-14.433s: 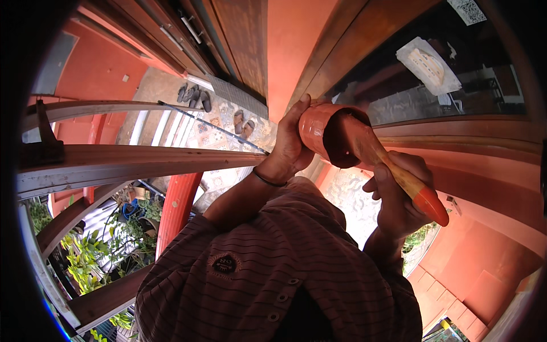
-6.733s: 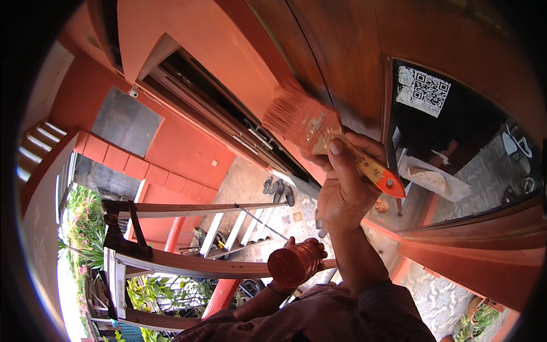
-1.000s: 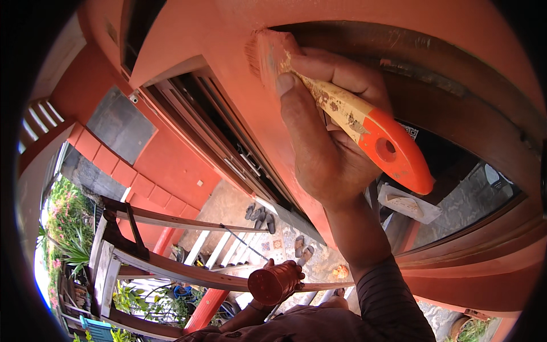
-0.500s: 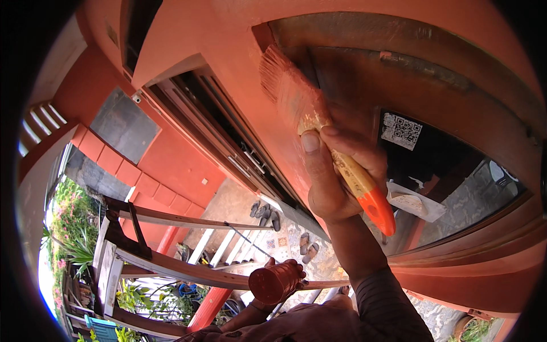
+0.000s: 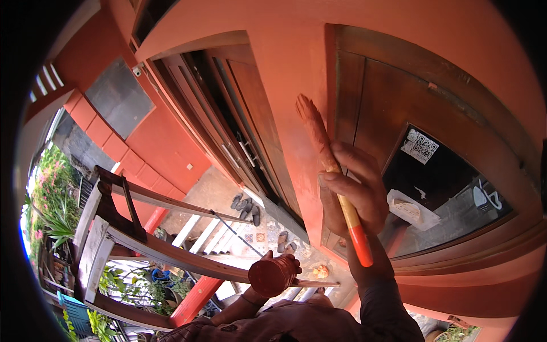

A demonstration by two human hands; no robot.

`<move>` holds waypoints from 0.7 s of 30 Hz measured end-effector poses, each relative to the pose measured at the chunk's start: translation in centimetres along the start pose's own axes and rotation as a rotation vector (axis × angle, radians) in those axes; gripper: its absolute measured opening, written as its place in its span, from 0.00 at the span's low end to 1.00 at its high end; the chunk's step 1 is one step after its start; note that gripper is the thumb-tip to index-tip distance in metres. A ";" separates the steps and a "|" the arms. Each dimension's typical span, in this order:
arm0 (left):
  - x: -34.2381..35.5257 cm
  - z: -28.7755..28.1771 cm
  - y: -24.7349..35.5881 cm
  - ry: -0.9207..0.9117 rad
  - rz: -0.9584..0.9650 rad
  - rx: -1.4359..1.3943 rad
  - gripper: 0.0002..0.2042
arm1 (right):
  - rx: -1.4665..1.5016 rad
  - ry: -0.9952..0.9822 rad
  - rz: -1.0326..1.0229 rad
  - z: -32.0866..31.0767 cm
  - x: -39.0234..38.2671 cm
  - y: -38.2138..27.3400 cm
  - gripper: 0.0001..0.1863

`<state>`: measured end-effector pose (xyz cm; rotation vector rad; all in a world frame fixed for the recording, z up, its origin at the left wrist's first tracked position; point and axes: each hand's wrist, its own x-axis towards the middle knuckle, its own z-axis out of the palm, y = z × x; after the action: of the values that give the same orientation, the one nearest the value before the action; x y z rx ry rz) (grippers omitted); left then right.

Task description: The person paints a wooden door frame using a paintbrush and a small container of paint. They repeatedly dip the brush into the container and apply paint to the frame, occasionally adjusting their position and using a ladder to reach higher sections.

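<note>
Head view: right hand (image 5: 356, 196) grips brush (image 5: 333, 171), now lower than a second ago, bristles stroking down wall (image 5: 285, 114). Left hand (image 5: 279, 268) holds cup (image 5: 270, 277) below.

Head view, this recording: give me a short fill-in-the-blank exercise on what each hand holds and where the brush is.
1. The right hand grips a ____ by its handle.
2. The brush bristles rest against the orange ____.
3. The left hand holds a small round ____.
4. The brush handle's lower end is coloured ____.

Missing words: paintbrush; wall; can; orange-red
</note>
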<state>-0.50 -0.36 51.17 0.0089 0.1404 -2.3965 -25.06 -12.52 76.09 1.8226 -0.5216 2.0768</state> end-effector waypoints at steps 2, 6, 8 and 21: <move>-0.1 -0.6 0.0 -0.011 -0.025 0.006 0.35 | -0.030 -0.173 0.025 -1.2 -0.3 -0.4 0.18; 0.2 -1.6 0.0 0.079 -0.041 0.085 0.35 | -0.084 -0.415 0.245 -2.1 0.1 -2.1 0.17; 0.3 -1.1 -0.5 0.139 -0.021 0.159 0.33 | -0.172 -0.558 0.330 -2.5 1.8 -2.7 0.15; -2.0 -1.3 -0.9 0.215 -0.034 0.184 0.28 | -0.384 -0.419 0.158 2.4 10.9 -3.8 0.07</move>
<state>0.33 1.79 50.05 0.3524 0.0200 -2.4295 -22.59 -10.27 87.37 2.0219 -1.1188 1.5329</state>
